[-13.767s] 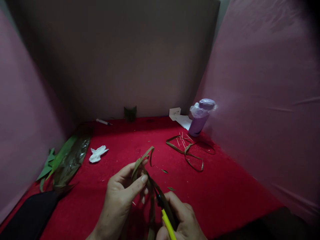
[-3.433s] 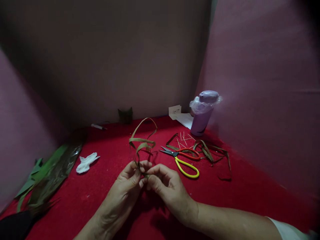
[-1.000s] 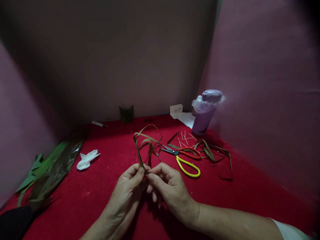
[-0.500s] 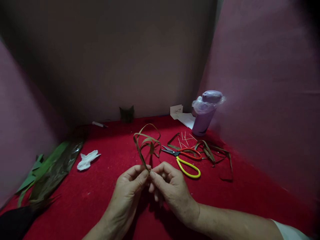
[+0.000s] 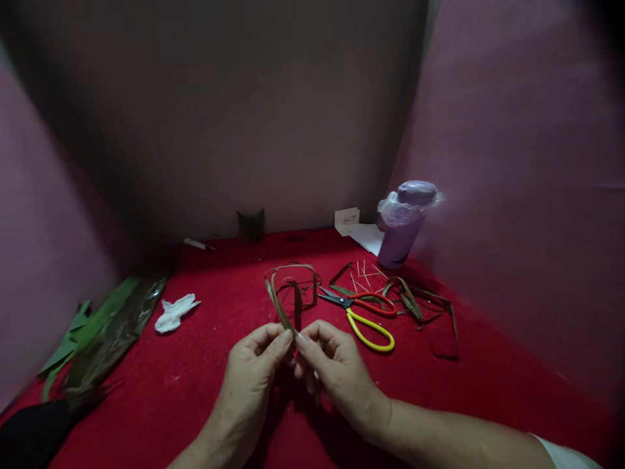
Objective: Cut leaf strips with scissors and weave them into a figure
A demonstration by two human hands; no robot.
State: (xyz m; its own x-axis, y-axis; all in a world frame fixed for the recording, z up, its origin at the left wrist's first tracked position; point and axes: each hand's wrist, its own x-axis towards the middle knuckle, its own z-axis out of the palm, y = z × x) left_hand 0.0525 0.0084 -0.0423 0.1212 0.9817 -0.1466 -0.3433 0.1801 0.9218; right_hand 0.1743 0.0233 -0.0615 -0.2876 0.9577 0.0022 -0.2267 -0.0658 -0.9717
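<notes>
Long brown-green leaf strips [image 5: 280, 301] loop up and away from my fingertips over the red cloth. My left hand [image 5: 258, 371] pinches their near ends between thumb and forefinger. Close against it, my right hand [image 5: 336, 374] pinches the same spot with thumb and forefinger, its other fingers curled beneath. The exact meeting point of the strips is partly hidden by my fingers. Just beyond my right hand lie scissors [image 5: 347, 302] with one red and one yellow handle, blades pointing left and slightly apart.
Several toothpicks [image 5: 364, 273] and loose leaf strips [image 5: 407, 296] lie behind the scissors. A purple tumbler [image 5: 401, 238] and white cards [image 5: 366, 236] stand at the back right. On the left are a crumpled tissue [image 5: 176, 312], a leaf bundle [image 5: 110, 332] and a pen-like tool [image 5: 195, 243]. A folded leaf piece [image 5: 251, 225] sits at the back.
The looped strips have dropped lower and changed shape, while both hands keep their pinch at nearly the same place. The whole view has shifted slightly.
</notes>
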